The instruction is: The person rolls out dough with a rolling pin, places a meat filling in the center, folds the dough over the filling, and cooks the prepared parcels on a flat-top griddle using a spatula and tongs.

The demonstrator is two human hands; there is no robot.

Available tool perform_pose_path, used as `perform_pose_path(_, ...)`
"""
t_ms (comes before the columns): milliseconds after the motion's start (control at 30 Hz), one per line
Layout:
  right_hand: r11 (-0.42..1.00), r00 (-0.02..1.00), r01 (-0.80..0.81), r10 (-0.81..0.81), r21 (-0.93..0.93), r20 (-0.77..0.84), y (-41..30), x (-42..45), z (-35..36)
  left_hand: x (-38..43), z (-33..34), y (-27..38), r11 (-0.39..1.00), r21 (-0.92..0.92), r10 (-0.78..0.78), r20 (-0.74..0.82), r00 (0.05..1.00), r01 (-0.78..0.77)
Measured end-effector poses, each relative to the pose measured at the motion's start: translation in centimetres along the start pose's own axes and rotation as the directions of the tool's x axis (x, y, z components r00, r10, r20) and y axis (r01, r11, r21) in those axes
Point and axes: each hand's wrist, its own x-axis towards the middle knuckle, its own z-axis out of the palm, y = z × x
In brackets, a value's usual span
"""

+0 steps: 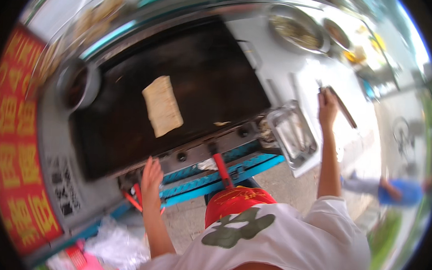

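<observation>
My left hand (152,176) is held at the front edge of a black griddle (212,68), its fingers extended and nothing in it. On the griddle lies a pale, rectangular folded flatbread (163,106), apart from both hands. My right hand (328,108) reaches over the white worktop on the right. Its fingers are closed at the upper end of a long, narrow utensil (344,107); blur hides the utensil's exact kind. Beside that forearm sits a rectangular metal tray (293,133) with pale, blurred contents.
Metal bowls of food (296,29) stand at the back right. At the griddle's left corner is a grey bowl (80,85) with dark contents. A red handle (221,168) juts from the front below the control knobs. Plastic bags (116,245) lie lower left; a person in blue (400,192) is at right.
</observation>
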Motion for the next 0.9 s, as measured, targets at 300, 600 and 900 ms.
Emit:
perform_pose_path(300,0.98,0.978,-0.135,0.156,-0.145,0.139,11.1,-2.7,9.6,-3.2,12.7,-10.9,0.923,0.028,-0.385,0.119,0.915,0.384)
perform_pose_path(600,0.998,0.89,-0.06,0.064,-0.023,0.451,-2.4,-15.1,5.1,-4.0,12.9,-16.0,0.922,-0.267,-0.274,0.057,0.96,0.279)
perform_pose_path(900,0.932,0.951,0.136,-0.218,0.337,0.22,7.0,-13.3,2.0,-2.4,15.8,-16.3,0.882,-0.411,-0.201,0.112,0.973,0.229)
